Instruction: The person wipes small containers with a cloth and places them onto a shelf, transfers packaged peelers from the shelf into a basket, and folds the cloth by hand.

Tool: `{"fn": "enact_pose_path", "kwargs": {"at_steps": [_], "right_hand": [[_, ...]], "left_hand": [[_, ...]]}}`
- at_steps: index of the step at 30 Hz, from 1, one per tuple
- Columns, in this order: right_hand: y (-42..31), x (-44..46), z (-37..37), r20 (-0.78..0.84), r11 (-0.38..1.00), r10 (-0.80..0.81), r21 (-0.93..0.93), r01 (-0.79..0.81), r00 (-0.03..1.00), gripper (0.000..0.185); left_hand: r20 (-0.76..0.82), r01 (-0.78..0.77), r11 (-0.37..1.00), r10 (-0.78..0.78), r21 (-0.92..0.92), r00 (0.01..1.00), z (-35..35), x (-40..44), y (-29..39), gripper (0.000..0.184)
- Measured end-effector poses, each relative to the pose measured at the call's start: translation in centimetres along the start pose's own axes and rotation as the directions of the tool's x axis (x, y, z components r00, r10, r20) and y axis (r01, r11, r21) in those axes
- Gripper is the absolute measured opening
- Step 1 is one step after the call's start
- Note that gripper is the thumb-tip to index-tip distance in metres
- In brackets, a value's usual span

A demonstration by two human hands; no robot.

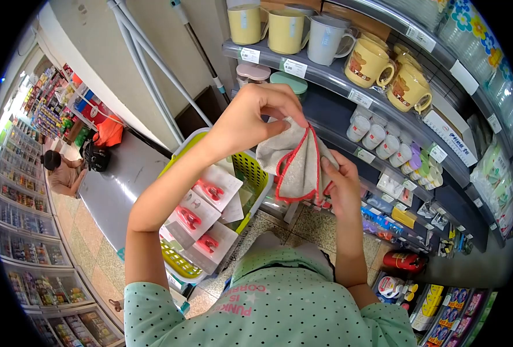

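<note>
A grey cloth (288, 156) with red stitched edging hangs partly folded between my hands. Its upper corner is pinched between the thumb and fingers of my left hand (259, 113). My right hand (343, 182) grips the cloth's right side, with the thumb lying over it. Below my left forearm stands a yellow-green basket (253, 176). Inside it are several clear packs with red items (188, 217) on white cards.
Shelves at right hold yellow mugs (288, 30), a grey mug (326, 40), bear mugs (369, 61) and lidded white jars (374, 137). Poles (152, 72) lean at upper left. Beyond a grey counter (120, 179), a person (63, 173) sits. A red canister (404, 261) stands low at right.
</note>
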State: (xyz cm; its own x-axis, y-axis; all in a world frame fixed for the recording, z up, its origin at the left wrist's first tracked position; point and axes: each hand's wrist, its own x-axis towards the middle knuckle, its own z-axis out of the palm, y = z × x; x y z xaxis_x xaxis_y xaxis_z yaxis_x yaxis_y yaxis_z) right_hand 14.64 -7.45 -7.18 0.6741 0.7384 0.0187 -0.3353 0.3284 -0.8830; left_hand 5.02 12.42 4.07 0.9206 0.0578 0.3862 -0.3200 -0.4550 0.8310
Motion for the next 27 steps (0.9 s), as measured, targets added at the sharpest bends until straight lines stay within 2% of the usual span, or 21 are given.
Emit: {"fn": "enact_pose_path", "kwargs": {"at_steps": [1,4,8,9,12,13,14,16,17,20,23,24,26,27], "right_hand": [[-0.1,-0.1,-0.7,-0.061,1.000,-0.020,-0.008,0.020,0.998,0.028],[-2.1,-1.1,-1.8,-0.137,0.982,-0.166,-0.116,0.150,0.977,0.026],[-4.9,-2.7,-4.5,-0.214,0.954,-0.242,-0.229,0.192,0.946,0.026],[-5.6,-3.3,-5.0,-0.243,0.934,-0.290,-0.284,0.218,0.925,0.026],[-7.6,-5.1,-7.0,-0.220,0.867,-0.371,-0.431,0.252,0.902,0.023],[-8.2,-5.6,-7.6,-0.191,0.837,-0.388,-0.482,0.258,0.902,0.020],[-8.8,-6.3,-8.3,-0.157,0.794,-0.402,-0.550,0.259,0.902,0.019],[-10.0,-7.6,-9.7,-0.088,0.692,-0.419,-0.676,0.255,0.904,0.018],[-10.7,-8.4,-10.2,-0.096,0.671,-0.374,-0.714,0.198,0.922,0.018],[-12.3,-10.4,-11.9,-0.028,0.527,-0.391,-0.826,0.199,0.920,0.017],[-13.7,-12.5,-13.4,0.013,0.473,-0.496,-0.835,0.282,0.868,0.018],[-14.2,-13.3,-14.0,0.020,0.444,-0.525,-0.846,0.294,0.851,0.017],[-15.0,-14.7,-15.5,-0.013,0.481,-0.535,-0.827,0.292,0.845,0.017],[-15.4,-15.4,-16.1,-0.032,0.500,-0.541,-0.816,0.290,0.840,0.017]], "left_hand": [[0.002,-0.017,1.000,0.017,-0.014,1.000,0.2,0.0,0.1,0.028],[0.166,-0.154,0.982,0.135,0.112,0.977,0.7,0.2,0.7,0.023],[0.410,-0.062,0.997,0.075,-0.046,0.909,2.6,0.5,0.8,0.026],[0.457,-0.097,0.995,0.100,-0.030,0.884,3.1,0.8,0.7,0.032],[0.391,-0.055,0.997,0.028,0.060,0.920,6.3,1.6,1.3,0.039],[0.381,-0.185,0.973,0.122,0.134,0.917,7.3,2.3,1.1,0.047],[0.362,-0.194,0.964,0.118,0.182,0.925,8.6,2.7,1.3,0.054],[0.342,-0.309,0.899,0.198,0.310,0.919,11.4,3.8,2.0,0.061],[0.360,-0.279,0.908,0.159,0.311,0.919,12.9,4.3,2.3,0.066],[0.395,-0.351,0.881,0.213,0.318,0.894,17.2,5.5,2.0,0.057],[0.403,-0.267,0.921,0.139,0.283,0.905,20.7,6.6,2.8,0.041],[0.393,-0.235,0.947,0.135,0.220,0.909,21.7,6.9,3.0,0.037],[0.380,-0.168,0.982,0.123,0.088,0.917,23.4,7.4,3.5,0.030],[0.380,-0.187,0.981,0.156,0.044,0.912,24.2,7.6,3.9,0.025]]}}
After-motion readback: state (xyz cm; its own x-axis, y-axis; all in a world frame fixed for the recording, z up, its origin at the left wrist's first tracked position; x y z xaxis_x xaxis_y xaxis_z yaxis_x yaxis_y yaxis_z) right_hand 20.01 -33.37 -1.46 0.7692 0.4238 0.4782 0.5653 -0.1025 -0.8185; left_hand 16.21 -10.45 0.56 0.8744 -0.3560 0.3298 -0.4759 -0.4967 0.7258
